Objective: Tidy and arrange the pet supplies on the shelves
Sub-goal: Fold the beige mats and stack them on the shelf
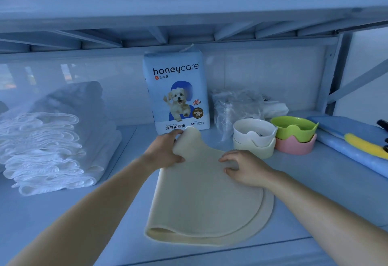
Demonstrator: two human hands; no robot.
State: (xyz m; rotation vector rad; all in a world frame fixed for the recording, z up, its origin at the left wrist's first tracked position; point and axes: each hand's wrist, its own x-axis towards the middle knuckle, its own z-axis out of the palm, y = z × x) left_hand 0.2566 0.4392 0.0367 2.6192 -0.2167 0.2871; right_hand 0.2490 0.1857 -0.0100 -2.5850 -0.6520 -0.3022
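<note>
A cream, rounded mat (205,198) lies folded over on the shelf (315,192) in front of me, its fold at the near left. My left hand (165,151) grips the mat's far ear-shaped corner, thumb on top. On the mat's upper right edge my right hand (243,166) presses with curled fingertips. Just behind the mat stands a blue and white pack of honeycare training pads (178,91), upright against the back wall.
A stack of white folded pads (48,150) fills the left. Right of the mat are stacked bowls: white on cream (255,137), green on pink (294,133). Clear plastic bags (235,106) lie behind them. Blue pads and a yellow brush (365,146) sit far right.
</note>
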